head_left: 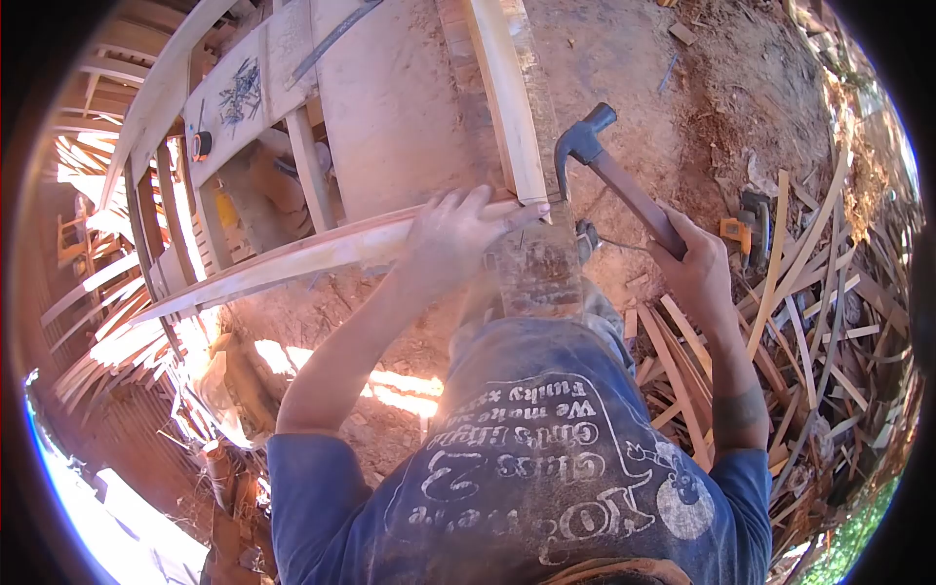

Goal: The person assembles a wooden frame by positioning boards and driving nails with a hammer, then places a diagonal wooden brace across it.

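My right hand [699, 261] is closed around the lower handle of a claw hammer [629, 190], whose dark metal head is raised beside the wooden joint. My left hand [450, 234] grips the end of a long pale wooden strip [322, 250] that runs off to the left. There it meets a second wooden strip [507, 102], forming a corner on a worn wooden beam [541, 278]. My left thumb and fingertips lie right at this corner. A small dark point shows near the fingertips, too small to make out.
On a wooden bench [278, 54] at the upper left lie a pile of nails [240, 93], a tape measure [201, 146] and a flat metal bar [333, 41]. A yellow-and-black tool [746, 229] rests at the right, near heaped wood offcuts [682, 366]. The ground is bare earth.
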`<state>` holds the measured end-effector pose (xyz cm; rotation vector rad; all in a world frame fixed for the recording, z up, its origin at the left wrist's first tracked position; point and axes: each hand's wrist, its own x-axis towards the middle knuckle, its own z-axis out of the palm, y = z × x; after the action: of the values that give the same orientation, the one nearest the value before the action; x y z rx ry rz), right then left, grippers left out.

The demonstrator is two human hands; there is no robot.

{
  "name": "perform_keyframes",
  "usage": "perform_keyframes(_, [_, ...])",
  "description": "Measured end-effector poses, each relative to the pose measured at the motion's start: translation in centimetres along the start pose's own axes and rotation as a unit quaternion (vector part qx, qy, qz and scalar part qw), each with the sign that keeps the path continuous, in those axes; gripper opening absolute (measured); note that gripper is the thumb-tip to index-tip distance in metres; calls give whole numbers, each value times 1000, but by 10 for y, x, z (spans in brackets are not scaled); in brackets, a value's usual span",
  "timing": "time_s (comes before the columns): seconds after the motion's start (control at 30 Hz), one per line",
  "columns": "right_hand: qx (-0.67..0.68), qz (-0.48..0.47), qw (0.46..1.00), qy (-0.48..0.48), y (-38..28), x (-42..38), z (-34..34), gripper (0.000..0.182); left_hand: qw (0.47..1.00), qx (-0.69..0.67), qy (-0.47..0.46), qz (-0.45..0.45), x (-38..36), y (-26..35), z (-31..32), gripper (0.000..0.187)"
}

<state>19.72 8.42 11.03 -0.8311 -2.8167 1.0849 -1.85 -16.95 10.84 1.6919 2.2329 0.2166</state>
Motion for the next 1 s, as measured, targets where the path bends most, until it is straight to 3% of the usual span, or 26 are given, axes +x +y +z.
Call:
perform_keyframes(0.07, [-6, 2, 1000, -4, -1, 1, -4, 32, 1000, 21, 13, 2, -3, -1, 0, 50])
perform_keyframes(0.17, [-21, -13, 1000, 0, -4, 1, -5, 31, 993, 26, 109, -45, -1, -9, 5, 57])
perform_keyframes(0.27, [-16, -9, 1000, -11, -4, -4, -2, 31, 993, -19, 0, -120, -12, -27, 23, 65])
perform_keyframes(0.37, [5, 0, 1000, 3, -3, -13, -1, 31, 994, 21, -56, -95, -21, -25, 21, 65])
perform_keyframes(0.43, [42, 17, 999, 19, -1, -28, -3, 32, 995, 21, -53, -82, -18, -27, 26, 62])
perform_keyframes(0.53, [18, 85, 996, -35, -7, -30, -1, 32, 998, -7, -22, -65, -24, -22, 28, 58])
perform_keyframes(0.73, [38, 50, 998, 23, -2, -34, 7, 31, 998, -9, -2, -64, -16, -17, 16, 55])
perform_keyframes(1.0, [63, 119, 991, -10, -6, -21, 6, 33, 997, -20, 4, -70, -11, -24, 8, 54])
